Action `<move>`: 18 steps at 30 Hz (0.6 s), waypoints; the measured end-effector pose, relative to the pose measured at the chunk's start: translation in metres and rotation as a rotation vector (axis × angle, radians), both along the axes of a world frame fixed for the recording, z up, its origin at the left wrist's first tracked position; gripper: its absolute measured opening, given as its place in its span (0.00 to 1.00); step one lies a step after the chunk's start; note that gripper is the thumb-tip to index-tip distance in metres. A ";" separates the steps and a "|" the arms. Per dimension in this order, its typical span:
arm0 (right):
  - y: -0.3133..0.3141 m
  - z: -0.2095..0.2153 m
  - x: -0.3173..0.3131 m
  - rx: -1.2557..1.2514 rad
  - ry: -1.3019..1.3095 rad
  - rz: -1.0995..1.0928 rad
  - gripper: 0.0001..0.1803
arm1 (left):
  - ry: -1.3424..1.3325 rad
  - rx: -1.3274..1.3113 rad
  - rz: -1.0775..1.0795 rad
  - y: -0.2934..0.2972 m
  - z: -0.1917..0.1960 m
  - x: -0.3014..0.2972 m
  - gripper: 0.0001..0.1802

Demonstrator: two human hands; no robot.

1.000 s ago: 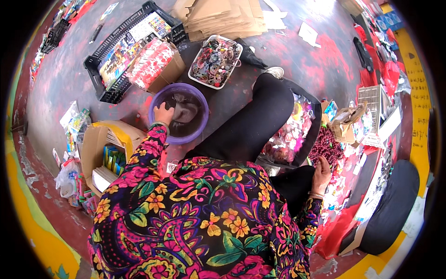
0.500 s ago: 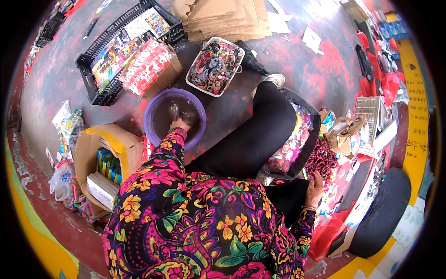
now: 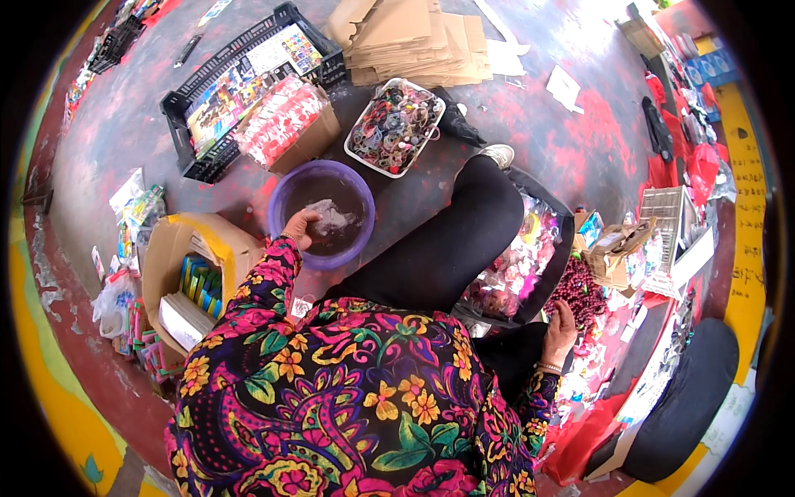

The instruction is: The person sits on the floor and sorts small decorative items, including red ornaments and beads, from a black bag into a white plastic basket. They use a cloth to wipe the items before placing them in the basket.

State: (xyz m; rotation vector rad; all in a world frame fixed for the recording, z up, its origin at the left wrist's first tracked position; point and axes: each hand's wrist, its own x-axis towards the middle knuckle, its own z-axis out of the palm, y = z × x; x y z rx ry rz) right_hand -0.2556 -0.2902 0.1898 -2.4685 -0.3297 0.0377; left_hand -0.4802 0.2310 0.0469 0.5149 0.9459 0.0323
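My left hand (image 3: 298,229) is over the near-left rim of a purple basin (image 3: 277,238), its fingers curled. Dark water (image 3: 352,186) fills the basin. A pale grey, ragged patch (image 3: 331,217) spreads from the fingertips; I cannot tell whether it is wet cloth, foam or a splash. What the fingers hold, if anything, is hidden. At the right, my right hand (image 3: 561,337), with a bracelet at the wrist, rests by my black-trousered leg. Its fingers are loosely extended, with nothing visible in them. Just beyond it lie dark red beads (image 3: 584,286).
A white basket (image 3: 354,151) of hair ties, a carton (image 3: 310,137) of red-and-white packets and a black crate (image 3: 199,170) stand beyond the basin. At left is an open cardboard box (image 3: 157,257). A black-edged bag (image 3: 553,273) of pink items flanks my right leg. Flattened cardboard (image 3: 418,54) lies farther off.
My left hand has drawn back from the water toward the basin's near-left rim. The pale grey patch now shows by its fingertips. My right hand stays beside my leg.
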 end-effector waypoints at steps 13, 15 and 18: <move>-0.005 0.006 -0.010 0.176 -0.045 -0.052 0.11 | 0.018 -0.044 0.143 0.003 -0.015 -0.005 0.19; -0.004 0.007 -0.011 0.213 0.004 -0.069 0.12 | -0.026 -0.012 0.172 -0.002 -0.005 0.000 0.18; -0.003 0.007 -0.012 0.234 -0.004 -0.068 0.11 | -0.078 -0.075 0.224 -0.001 -0.013 0.001 0.18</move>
